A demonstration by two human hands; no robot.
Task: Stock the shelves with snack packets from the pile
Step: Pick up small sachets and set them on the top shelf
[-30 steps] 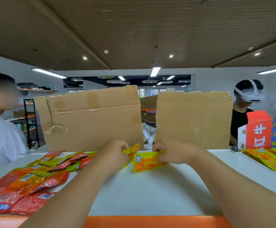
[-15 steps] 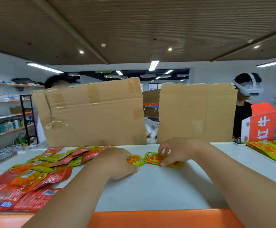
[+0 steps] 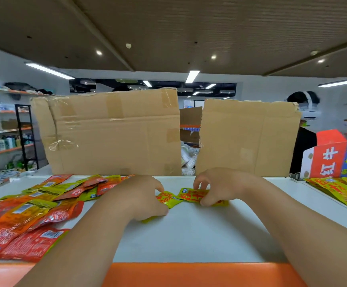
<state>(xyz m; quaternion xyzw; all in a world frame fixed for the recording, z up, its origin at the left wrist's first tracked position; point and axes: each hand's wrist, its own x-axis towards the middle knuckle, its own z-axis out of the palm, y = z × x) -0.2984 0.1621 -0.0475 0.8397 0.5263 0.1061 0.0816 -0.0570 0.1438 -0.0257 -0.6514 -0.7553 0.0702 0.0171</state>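
On the white shelf top my left hand pinches one small yellow snack packet with red print, held down flat. Just to its right my right hand pinches a second yellow packet that also lies on the surface. The two packets nearly touch. A pile of red, orange and yellow-green snack packets spreads over the left of the shelf top.
Two cardboard sheets stand upright along the back edge with a gap between them. More yellow packets and a red and yellow carton lie at the right. A person in a headset stands behind. Stocked wall shelves are at the left.
Both hands have come down from above the shelf top, and the two yellow packets now lie flat on it. The person at the left has gone from view.
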